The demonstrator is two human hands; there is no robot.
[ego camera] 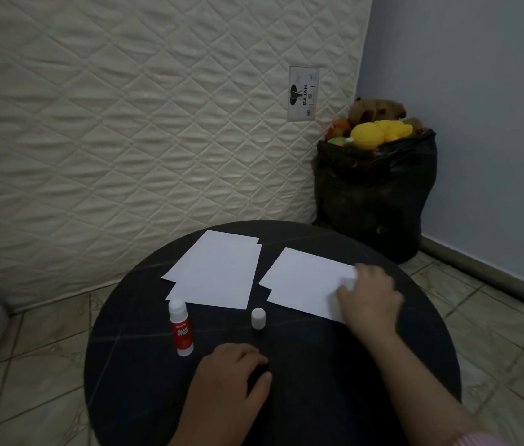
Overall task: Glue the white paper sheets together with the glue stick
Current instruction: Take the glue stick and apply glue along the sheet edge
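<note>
While my right hand (368, 297) presses the sheets (305, 281) flat, my left hand (231, 371) rests loosely curled, empty; next, reach left for the uncapped glue stick (180, 328).

White paper sheets (218, 272); red-white glue stick (180, 329); black table (318, 365)

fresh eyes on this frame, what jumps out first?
Two white paper stacks glow against the dark round table, the right hand resting on the right stack's near corner. A red-and-white glue stick stands upright near the left stack, its cap off beside it. Behind, a black bag of plush toys sits in the corner.
</note>
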